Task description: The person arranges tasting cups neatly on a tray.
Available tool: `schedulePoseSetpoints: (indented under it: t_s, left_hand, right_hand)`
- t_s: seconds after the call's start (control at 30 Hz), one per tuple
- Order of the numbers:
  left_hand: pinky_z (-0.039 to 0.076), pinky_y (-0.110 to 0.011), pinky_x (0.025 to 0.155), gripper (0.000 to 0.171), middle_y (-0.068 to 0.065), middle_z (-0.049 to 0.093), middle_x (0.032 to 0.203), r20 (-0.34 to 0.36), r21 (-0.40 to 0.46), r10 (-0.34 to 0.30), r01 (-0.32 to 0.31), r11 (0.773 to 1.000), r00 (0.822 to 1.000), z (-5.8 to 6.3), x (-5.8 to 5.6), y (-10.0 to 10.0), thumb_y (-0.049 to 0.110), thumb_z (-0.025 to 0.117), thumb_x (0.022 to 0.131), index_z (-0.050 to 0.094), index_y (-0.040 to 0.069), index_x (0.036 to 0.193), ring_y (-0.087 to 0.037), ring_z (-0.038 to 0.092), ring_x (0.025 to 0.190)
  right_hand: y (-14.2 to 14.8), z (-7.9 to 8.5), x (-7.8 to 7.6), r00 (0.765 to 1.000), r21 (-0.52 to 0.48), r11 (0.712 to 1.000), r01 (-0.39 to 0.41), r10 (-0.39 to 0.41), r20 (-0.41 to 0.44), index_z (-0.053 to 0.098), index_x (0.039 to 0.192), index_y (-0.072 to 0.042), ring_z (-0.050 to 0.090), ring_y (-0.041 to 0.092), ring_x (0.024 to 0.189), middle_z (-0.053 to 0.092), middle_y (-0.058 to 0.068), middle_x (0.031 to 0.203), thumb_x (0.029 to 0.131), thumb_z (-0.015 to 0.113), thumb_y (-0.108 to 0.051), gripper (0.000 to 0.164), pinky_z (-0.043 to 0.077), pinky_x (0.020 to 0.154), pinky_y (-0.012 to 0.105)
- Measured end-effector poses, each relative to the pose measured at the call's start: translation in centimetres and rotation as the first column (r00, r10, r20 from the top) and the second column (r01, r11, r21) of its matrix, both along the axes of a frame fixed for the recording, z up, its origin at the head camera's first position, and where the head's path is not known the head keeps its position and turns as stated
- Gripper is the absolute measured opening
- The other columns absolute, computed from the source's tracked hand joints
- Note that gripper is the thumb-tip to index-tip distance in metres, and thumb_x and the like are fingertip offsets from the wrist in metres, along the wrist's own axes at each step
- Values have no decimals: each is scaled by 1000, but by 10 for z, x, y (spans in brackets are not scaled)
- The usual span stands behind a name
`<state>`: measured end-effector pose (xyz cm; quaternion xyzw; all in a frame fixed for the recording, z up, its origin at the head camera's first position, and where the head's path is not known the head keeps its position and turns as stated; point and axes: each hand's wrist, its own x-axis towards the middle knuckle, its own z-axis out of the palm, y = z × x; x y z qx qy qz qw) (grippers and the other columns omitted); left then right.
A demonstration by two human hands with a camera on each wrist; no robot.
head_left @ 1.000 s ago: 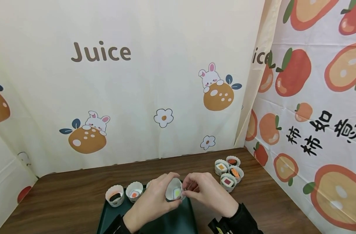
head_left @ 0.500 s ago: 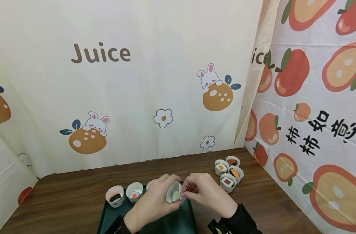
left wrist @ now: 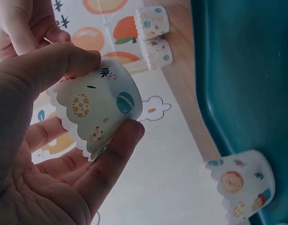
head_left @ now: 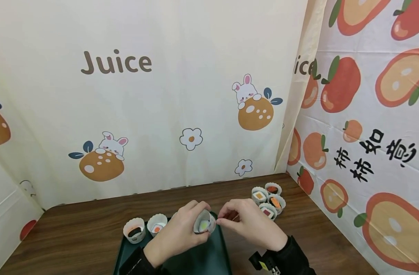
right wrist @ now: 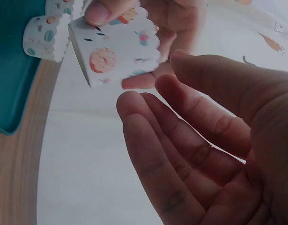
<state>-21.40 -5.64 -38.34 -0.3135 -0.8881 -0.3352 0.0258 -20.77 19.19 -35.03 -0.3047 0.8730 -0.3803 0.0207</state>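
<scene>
My left hand (head_left: 180, 231) grips a white paper baking cup (left wrist: 99, 101) above the tray, thumb on one side and fingers on the other. The cup has a scalloped rim and printed doughnuts and leaves. In the head view a small sushi piece (head_left: 204, 225) with a pale green centre shows inside it. Just to the right of the cup, my right hand (head_left: 252, 224) hovers with loosely bent fingers (right wrist: 153, 164) and nothing between them. Its fingertips are apart from the cup wall in the right wrist view.
The dark green tray (head_left: 199, 259) lies below on the wooden table (head_left: 75, 236). Two cups, one with a black-wrapped sushi piece (head_left: 135, 231) and one with an orange-centred piece (head_left: 157, 228), stand at its far left. Several filled cups (head_left: 277, 203) cluster at the back right.
My right hand has let go of the cup's edge and drawn slightly right. The left hand keeps hold of the cup, now turned a little more upright.
</scene>
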Motion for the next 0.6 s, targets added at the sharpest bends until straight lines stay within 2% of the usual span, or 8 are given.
schedulePoseSetpoints:
  t_s: [0.3,0.6]
  left_hand:
    - [54,-25,71,45,-2,67,106,-46,-92,1,-5,996,999,3,-20,1,18,90,85,66,15,123,-14,61,87]
    - [56,-31,70,49,-7,66,105,-28,-176,-8,3,984,1000,4,-40,6,15,92,83,66,11,125,-17,62,87]
  right_hand:
    - [8,5,-1,999,-10,999,31,-31,30,76,101,-29,67,-1,84,73,-15,92,104,72,-37,10,59,77,24]
    - [13,10,0,998,2,999,46,-46,40,75,101,-29,67,-1,83,73,-13,91,103,73,-38,10,58,78,24]
